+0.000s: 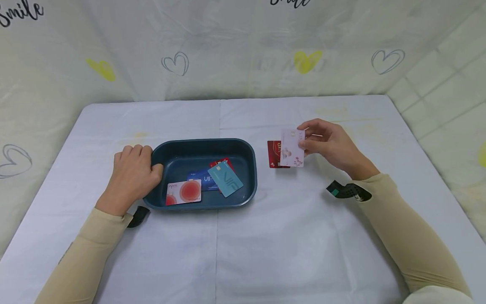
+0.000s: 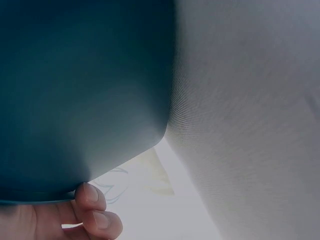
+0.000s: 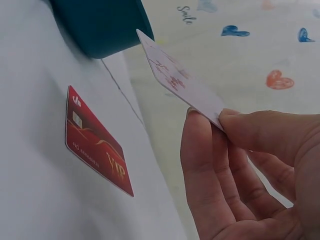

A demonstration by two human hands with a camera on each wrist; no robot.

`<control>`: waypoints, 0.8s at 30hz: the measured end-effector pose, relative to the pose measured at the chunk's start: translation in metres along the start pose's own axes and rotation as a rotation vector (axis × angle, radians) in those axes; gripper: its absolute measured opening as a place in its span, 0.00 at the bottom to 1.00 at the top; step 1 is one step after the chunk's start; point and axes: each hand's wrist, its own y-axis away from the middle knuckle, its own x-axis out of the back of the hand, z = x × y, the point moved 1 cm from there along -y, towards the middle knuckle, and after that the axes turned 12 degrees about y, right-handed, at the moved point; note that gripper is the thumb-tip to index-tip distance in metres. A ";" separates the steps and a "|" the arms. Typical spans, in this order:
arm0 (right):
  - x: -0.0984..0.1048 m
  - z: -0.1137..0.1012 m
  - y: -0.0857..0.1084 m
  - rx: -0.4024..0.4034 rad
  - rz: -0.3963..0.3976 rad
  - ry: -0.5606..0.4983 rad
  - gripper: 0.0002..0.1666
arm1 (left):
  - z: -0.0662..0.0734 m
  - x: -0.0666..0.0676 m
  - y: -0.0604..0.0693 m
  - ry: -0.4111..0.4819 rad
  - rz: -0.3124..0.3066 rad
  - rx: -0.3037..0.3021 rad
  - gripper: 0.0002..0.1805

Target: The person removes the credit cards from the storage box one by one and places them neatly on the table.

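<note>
Clock positions are taken from the tray's centre in the head view, 12 at the far side.

Left hand (image 1: 130, 179): at 9 o'clock, gripping the end of the dark blue tray (image 1: 174, 166). We see its fingers curled at the rim; the left wrist view shows two fingertips at the rim's edge.

Right hand (image 1: 329, 143): out at about 3 o'clock, pinching a pale pink card (image 1: 291, 150) between thumb and fingers. We note from the right wrist view that this card is held up off the table (image 1: 265, 253). In the head view it partly covers a red VIP card (image 1: 274, 154), which lies on the white cloth just beside the tray.

Tray contents: we record a white card with red circles (image 1: 183, 192) toward 7 o'clock, a blue card (image 1: 201, 175) near the centre, and a teal card (image 1: 226, 179) toward 3 o'clock. The teal card overlaps the blue one and a second red card (image 1: 217, 162), whose edge shows toward 2 o'clock.
</note>
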 end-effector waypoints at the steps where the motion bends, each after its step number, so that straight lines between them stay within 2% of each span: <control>1: 0.000 0.001 0.000 -0.007 0.001 0.012 0.22 | 0.000 0.000 0.000 0.000 -0.002 -0.001 0.12; 24: 0.005 0.013 -0.001 -0.081 -0.016 0.139 0.24 | 0.000 0.000 0.000 0.006 -0.021 0.012 0.13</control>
